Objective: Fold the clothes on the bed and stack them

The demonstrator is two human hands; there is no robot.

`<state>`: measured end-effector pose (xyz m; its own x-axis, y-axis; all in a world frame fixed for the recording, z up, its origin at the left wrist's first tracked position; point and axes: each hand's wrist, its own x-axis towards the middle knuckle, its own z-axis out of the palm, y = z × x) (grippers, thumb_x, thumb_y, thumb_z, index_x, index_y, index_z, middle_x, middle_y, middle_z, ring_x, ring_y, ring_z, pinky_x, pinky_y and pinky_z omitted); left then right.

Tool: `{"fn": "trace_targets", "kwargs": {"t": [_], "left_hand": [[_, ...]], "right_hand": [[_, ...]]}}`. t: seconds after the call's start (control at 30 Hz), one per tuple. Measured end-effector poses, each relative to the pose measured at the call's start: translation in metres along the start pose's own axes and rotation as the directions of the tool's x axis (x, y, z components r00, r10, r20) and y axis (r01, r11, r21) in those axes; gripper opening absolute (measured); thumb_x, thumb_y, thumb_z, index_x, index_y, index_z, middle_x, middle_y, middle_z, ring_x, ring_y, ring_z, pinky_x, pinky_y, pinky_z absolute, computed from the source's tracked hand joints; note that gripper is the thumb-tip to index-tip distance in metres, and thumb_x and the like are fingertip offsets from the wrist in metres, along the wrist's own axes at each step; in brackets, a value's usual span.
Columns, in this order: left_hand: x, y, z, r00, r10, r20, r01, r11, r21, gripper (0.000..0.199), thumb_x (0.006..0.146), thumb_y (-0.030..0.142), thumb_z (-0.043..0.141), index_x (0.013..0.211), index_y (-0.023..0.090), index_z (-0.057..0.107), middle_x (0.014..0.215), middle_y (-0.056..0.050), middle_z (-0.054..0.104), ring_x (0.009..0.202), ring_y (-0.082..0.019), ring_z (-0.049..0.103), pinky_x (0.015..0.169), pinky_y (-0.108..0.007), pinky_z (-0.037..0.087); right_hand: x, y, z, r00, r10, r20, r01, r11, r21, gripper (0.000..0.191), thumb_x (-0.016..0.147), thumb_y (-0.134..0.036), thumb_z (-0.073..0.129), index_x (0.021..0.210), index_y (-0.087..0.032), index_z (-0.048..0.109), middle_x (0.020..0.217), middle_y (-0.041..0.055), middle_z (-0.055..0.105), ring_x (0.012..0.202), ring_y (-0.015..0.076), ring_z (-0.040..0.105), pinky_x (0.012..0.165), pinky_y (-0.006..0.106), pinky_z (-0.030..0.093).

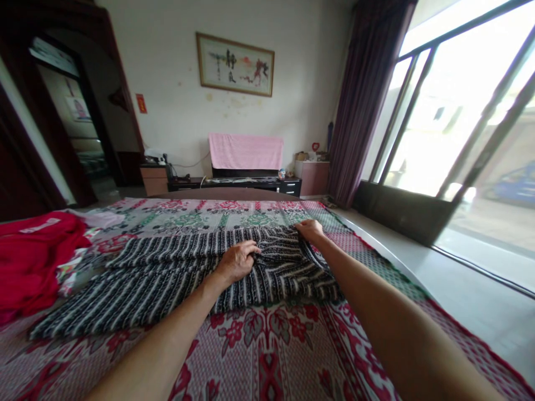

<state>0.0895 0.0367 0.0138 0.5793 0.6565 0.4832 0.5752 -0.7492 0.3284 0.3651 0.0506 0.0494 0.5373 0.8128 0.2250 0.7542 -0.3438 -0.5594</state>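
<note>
A pair of black-and-white striped trousers (167,284) lies spread sideways across a floral cloth (267,334), the legs pointing left and the waist end at the right. My left hand (239,260) rests on the middle of the trousers with curled fingers that pinch the fabric near the crotch. At the far corner of the waist end, my right hand (310,229) has its fingers closed on the edge. The fabric between my hands is bunched into folds.
Red clothing (37,256) lies heaped at the left of the cloth. Beyond the table stands a low cabinet (288,186), with a pink towel (246,150) draped over something dark. A purple curtain (363,100) and large windows are on the right.
</note>
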Motion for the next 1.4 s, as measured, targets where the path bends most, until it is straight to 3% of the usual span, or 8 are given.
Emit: {"fn": "trace_targets", "kwargs": {"t": [0.23,0.37,0.43,0.63,0.9,1.13,1.3,1.4], "left_hand": [[0.007,0.027,-0.008,0.983,0.110,-0.146,-0.111,0.994,0.002,0.031,0.077,0.011,0.051,0.100,0.020,0.070,0.123,-0.005,0.064,0.115,-0.017,0.058,0.103,-0.034,0.044],[0.009,0.048,-0.007,0.965,0.260,-0.017,-0.260,0.965,0.020,0.023,0.082,0.022,0.056,0.102,0.021,0.069,0.118,-0.004,0.065,0.111,-0.018,0.059,0.102,-0.035,0.045],[0.009,0.053,-0.002,0.964,0.258,0.058,-0.261,0.964,0.052,0.025,0.083,0.020,0.056,0.105,0.020,0.068,0.114,-0.005,0.067,0.108,-0.018,0.059,0.100,-0.034,0.045],[0.009,0.050,0.011,0.982,0.150,0.119,-0.166,0.976,0.143,0.023,0.086,0.017,0.049,0.094,0.019,0.071,0.097,-0.005,0.070,0.093,-0.019,0.062,0.091,-0.034,0.047],[0.010,0.043,0.006,0.983,0.177,-0.048,-0.176,0.984,0.023,0.023,0.086,0.014,0.048,0.094,0.019,0.069,0.100,-0.003,0.070,0.096,-0.017,0.062,0.092,-0.031,0.046],[0.006,0.045,0.004,0.969,0.236,0.075,-0.240,0.969,0.062,0.022,0.083,0.015,0.050,0.086,0.020,0.071,0.094,-0.002,0.072,0.088,-0.017,0.064,0.089,-0.031,0.047],[0.011,0.037,-0.011,0.995,0.019,-0.094,-0.017,0.999,0.029,0.026,0.085,0.019,0.048,0.097,0.021,0.071,0.098,-0.002,0.073,0.092,-0.016,0.066,0.087,-0.027,0.049],[0.013,0.023,-0.026,0.971,-0.160,-0.175,0.181,0.978,0.108,0.032,0.085,0.016,0.044,0.102,0.021,0.070,0.102,-0.004,0.072,0.093,-0.018,0.066,0.089,-0.028,0.049]], "right_hand": [[-0.001,0.009,0.006,0.998,0.012,0.065,-0.024,0.980,0.197,0.033,0.071,-0.036,0.063,0.097,-0.018,0.072,0.067,-0.0013,0.068,0.063,0.0124,0.062,0.057,0.019,0.045],[-0.003,0.017,0.008,0.998,-0.050,0.049,0.036,0.965,0.261,0.036,0.071,-0.030,0.064,0.104,-0.019,0.068,0.083,0.0008,0.072,0.069,0.0126,0.063,0.062,0.020,0.048],[-0.006,0.018,0.008,0.992,-0.109,0.060,0.088,0.955,0.283,0.038,0.073,-0.027,0.061,0.110,-0.021,0.066,0.090,0.0013,0.072,0.072,0.0128,0.064,0.066,0.021,0.049],[-0.011,0.012,0.004,0.962,-0.265,0.058,0.253,0.954,0.162,0.040,0.073,-0.015,0.055,0.109,-0.024,0.068,0.093,0.0007,0.072,0.084,0.0154,0.063,0.079,0.025,0.047],[-0.002,0.020,0.015,0.989,-0.129,-0.077,0.143,0.966,0.216,0.038,0.074,-0.019,0.053,0.107,-0.021,0.071,0.086,0.0020,0.072,0.078,0.0156,0.065,0.076,0.025,0.049],[-0.002,0.017,0.014,0.986,-0.155,-0.059,0.161,0.978,0.130,0.038,0.075,-0.021,0.056,0.111,-0.022,0.069,0.097,0.0022,0.073,0.091,0.0177,0.066,0.086,0.027,0.048],[-0.008,0.003,-0.001,0.983,-0.140,-0.119,0.144,0.989,0.030,0.045,0.073,-0.017,0.056,0.116,-0.020,0.066,0.113,0.0043,0.069,0.108,0.0194,0.061,0.097,0.028,0.043],[-0.014,-0.009,-0.013,0.979,-0.197,-0.043,0.198,0.980,0.028,0.040,0.074,-0.018,0.054,0.111,-0.020,0.069,0.110,0.0026,0.070,0.105,0.0185,0.063,0.095,0.027,0.045]]}}
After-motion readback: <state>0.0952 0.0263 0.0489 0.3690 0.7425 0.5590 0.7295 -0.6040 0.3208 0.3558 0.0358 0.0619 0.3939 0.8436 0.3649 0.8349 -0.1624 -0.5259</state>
